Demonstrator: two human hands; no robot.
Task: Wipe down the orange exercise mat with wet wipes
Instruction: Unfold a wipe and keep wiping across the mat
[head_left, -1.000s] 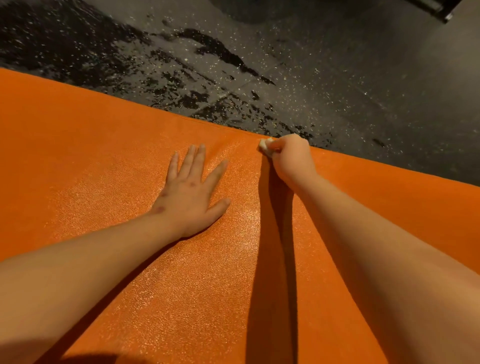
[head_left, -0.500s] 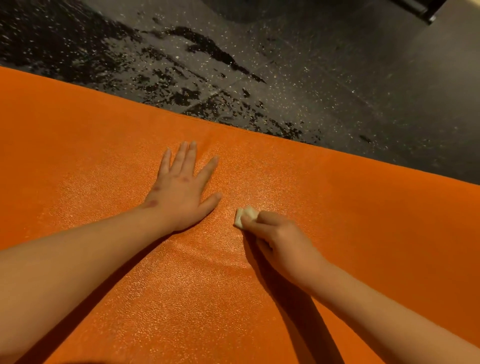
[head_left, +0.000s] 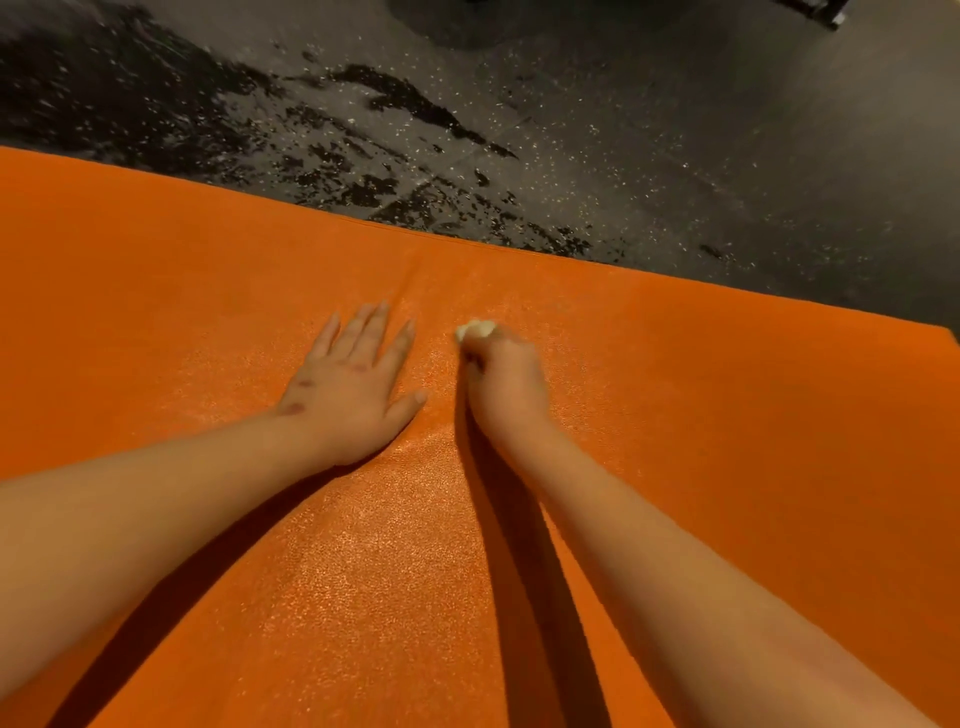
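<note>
1. A wide orange pebble-textured exercise mat (head_left: 727, 467) fills the lower part of the view. It lies flat on a dark speckled rubber floor (head_left: 675, 130), and its far edge slants down from upper left to right.
2. The left hand (head_left: 353, 384) lies palm-down on the mat, with the fingers straight and slightly spread and the thumb out to the side. Its grip is apart and holds nothing.
3. The right hand (head_left: 506, 387) sits just beside the left one, knuckles up and fingers curled. Its grip is clamped on a small wadded white wet wipe (head_left: 475, 329).
4. The wipe pokes out past the right hand's fingers and touches the mat. It sits between the hands and the mat's far edge, nearer the hands, and its outline is slightly blurred.
5. Both bare forearms reach in from the bottom of the view, each with a dark shadow on the mat beside it.
6. A faint crease (head_left: 415, 275) in the mat runs from the far edge towards the gap between the hands.
7. Irregular black blotches (head_left: 405, 104) mark the floor beyond the mat; whether they are wet or worn cannot be told.
</note>
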